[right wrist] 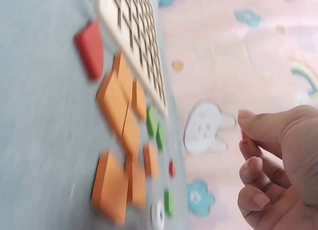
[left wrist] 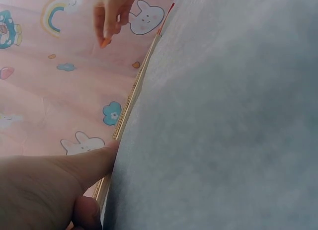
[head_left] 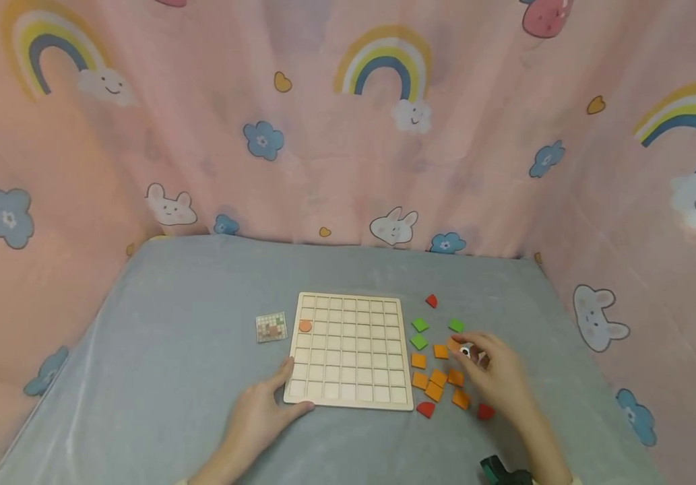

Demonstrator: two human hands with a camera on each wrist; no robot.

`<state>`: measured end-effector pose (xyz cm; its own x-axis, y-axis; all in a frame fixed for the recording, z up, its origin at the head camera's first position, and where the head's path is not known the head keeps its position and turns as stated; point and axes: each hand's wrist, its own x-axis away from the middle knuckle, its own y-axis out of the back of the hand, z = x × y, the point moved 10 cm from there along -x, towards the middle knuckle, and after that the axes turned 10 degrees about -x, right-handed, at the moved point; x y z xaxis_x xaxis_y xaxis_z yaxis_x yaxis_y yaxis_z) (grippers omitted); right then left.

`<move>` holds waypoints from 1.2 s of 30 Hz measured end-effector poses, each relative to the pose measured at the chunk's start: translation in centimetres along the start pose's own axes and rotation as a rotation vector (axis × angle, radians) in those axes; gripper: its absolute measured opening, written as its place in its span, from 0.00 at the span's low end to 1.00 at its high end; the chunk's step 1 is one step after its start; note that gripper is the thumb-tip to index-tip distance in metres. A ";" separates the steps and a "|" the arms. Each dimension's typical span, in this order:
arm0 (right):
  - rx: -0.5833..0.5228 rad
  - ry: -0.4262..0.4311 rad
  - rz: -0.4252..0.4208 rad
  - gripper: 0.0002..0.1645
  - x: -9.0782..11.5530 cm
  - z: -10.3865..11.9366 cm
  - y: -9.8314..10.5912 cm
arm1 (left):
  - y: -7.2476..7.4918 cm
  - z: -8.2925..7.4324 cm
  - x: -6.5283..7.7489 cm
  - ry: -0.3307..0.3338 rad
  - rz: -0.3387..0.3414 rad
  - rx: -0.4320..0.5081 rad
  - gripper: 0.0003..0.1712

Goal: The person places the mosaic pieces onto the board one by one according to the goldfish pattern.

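Right of the board (head_left: 350, 351), the right hand (head_left: 496, 374) pinches an orange piece (head_left: 453, 344), its shape mostly covered. The left hand (head_left: 257, 412), thumb outstretched, touches the board's near left corner, some fingers hard to make out.

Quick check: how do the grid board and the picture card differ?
Size: the grid board is much larger than the picture card.
Surface: the board has pale squares, with one orange round piece on it; the card shows a small multicoloured picture.
Contact: the left hand touches the board around its near-left corner; no hand touches the card.
Both lie on the grey cloth and show a grid.
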<state>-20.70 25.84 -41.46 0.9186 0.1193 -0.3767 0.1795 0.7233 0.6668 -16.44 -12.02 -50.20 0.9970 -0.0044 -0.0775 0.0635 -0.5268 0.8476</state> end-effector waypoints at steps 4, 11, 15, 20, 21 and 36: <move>-0.064 0.073 0.004 0.15 -1.0 2.0 -1.7 | 0.0 -0.2 0.2 -0.009 -0.002 0.002 0.51; -0.165 0.131 0.053 0.13 -1.6 4.5 -5.0 | -0.8 -0.2 1.2 0.004 0.042 0.029 0.53; -0.202 0.132 0.078 0.13 -2.4 5.6 -6.4 | -1.0 0.0 1.1 0.035 0.051 0.044 0.56; -0.238 0.184 0.097 0.15 -3.4 6.9 -8.0 | -1.0 0.0 0.8 0.033 0.062 0.033 0.56; -0.250 0.191 0.100 0.15 -3.5 7.1 -8.3 | -1.0 -0.1 0.8 0.024 0.064 0.026 0.55; -0.351 0.143 0.207 0.13 -4.8 10.2 -13.8 | -0.1 -0.7 0.8 -0.029 0.065 -0.032 0.49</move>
<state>-24.05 8.35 -42.29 0.8601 0.3615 -0.3599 -0.1568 0.8588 0.4877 -15.59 -11.36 -49.98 0.9974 -0.0622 -0.0367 0.0009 -0.4972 0.8676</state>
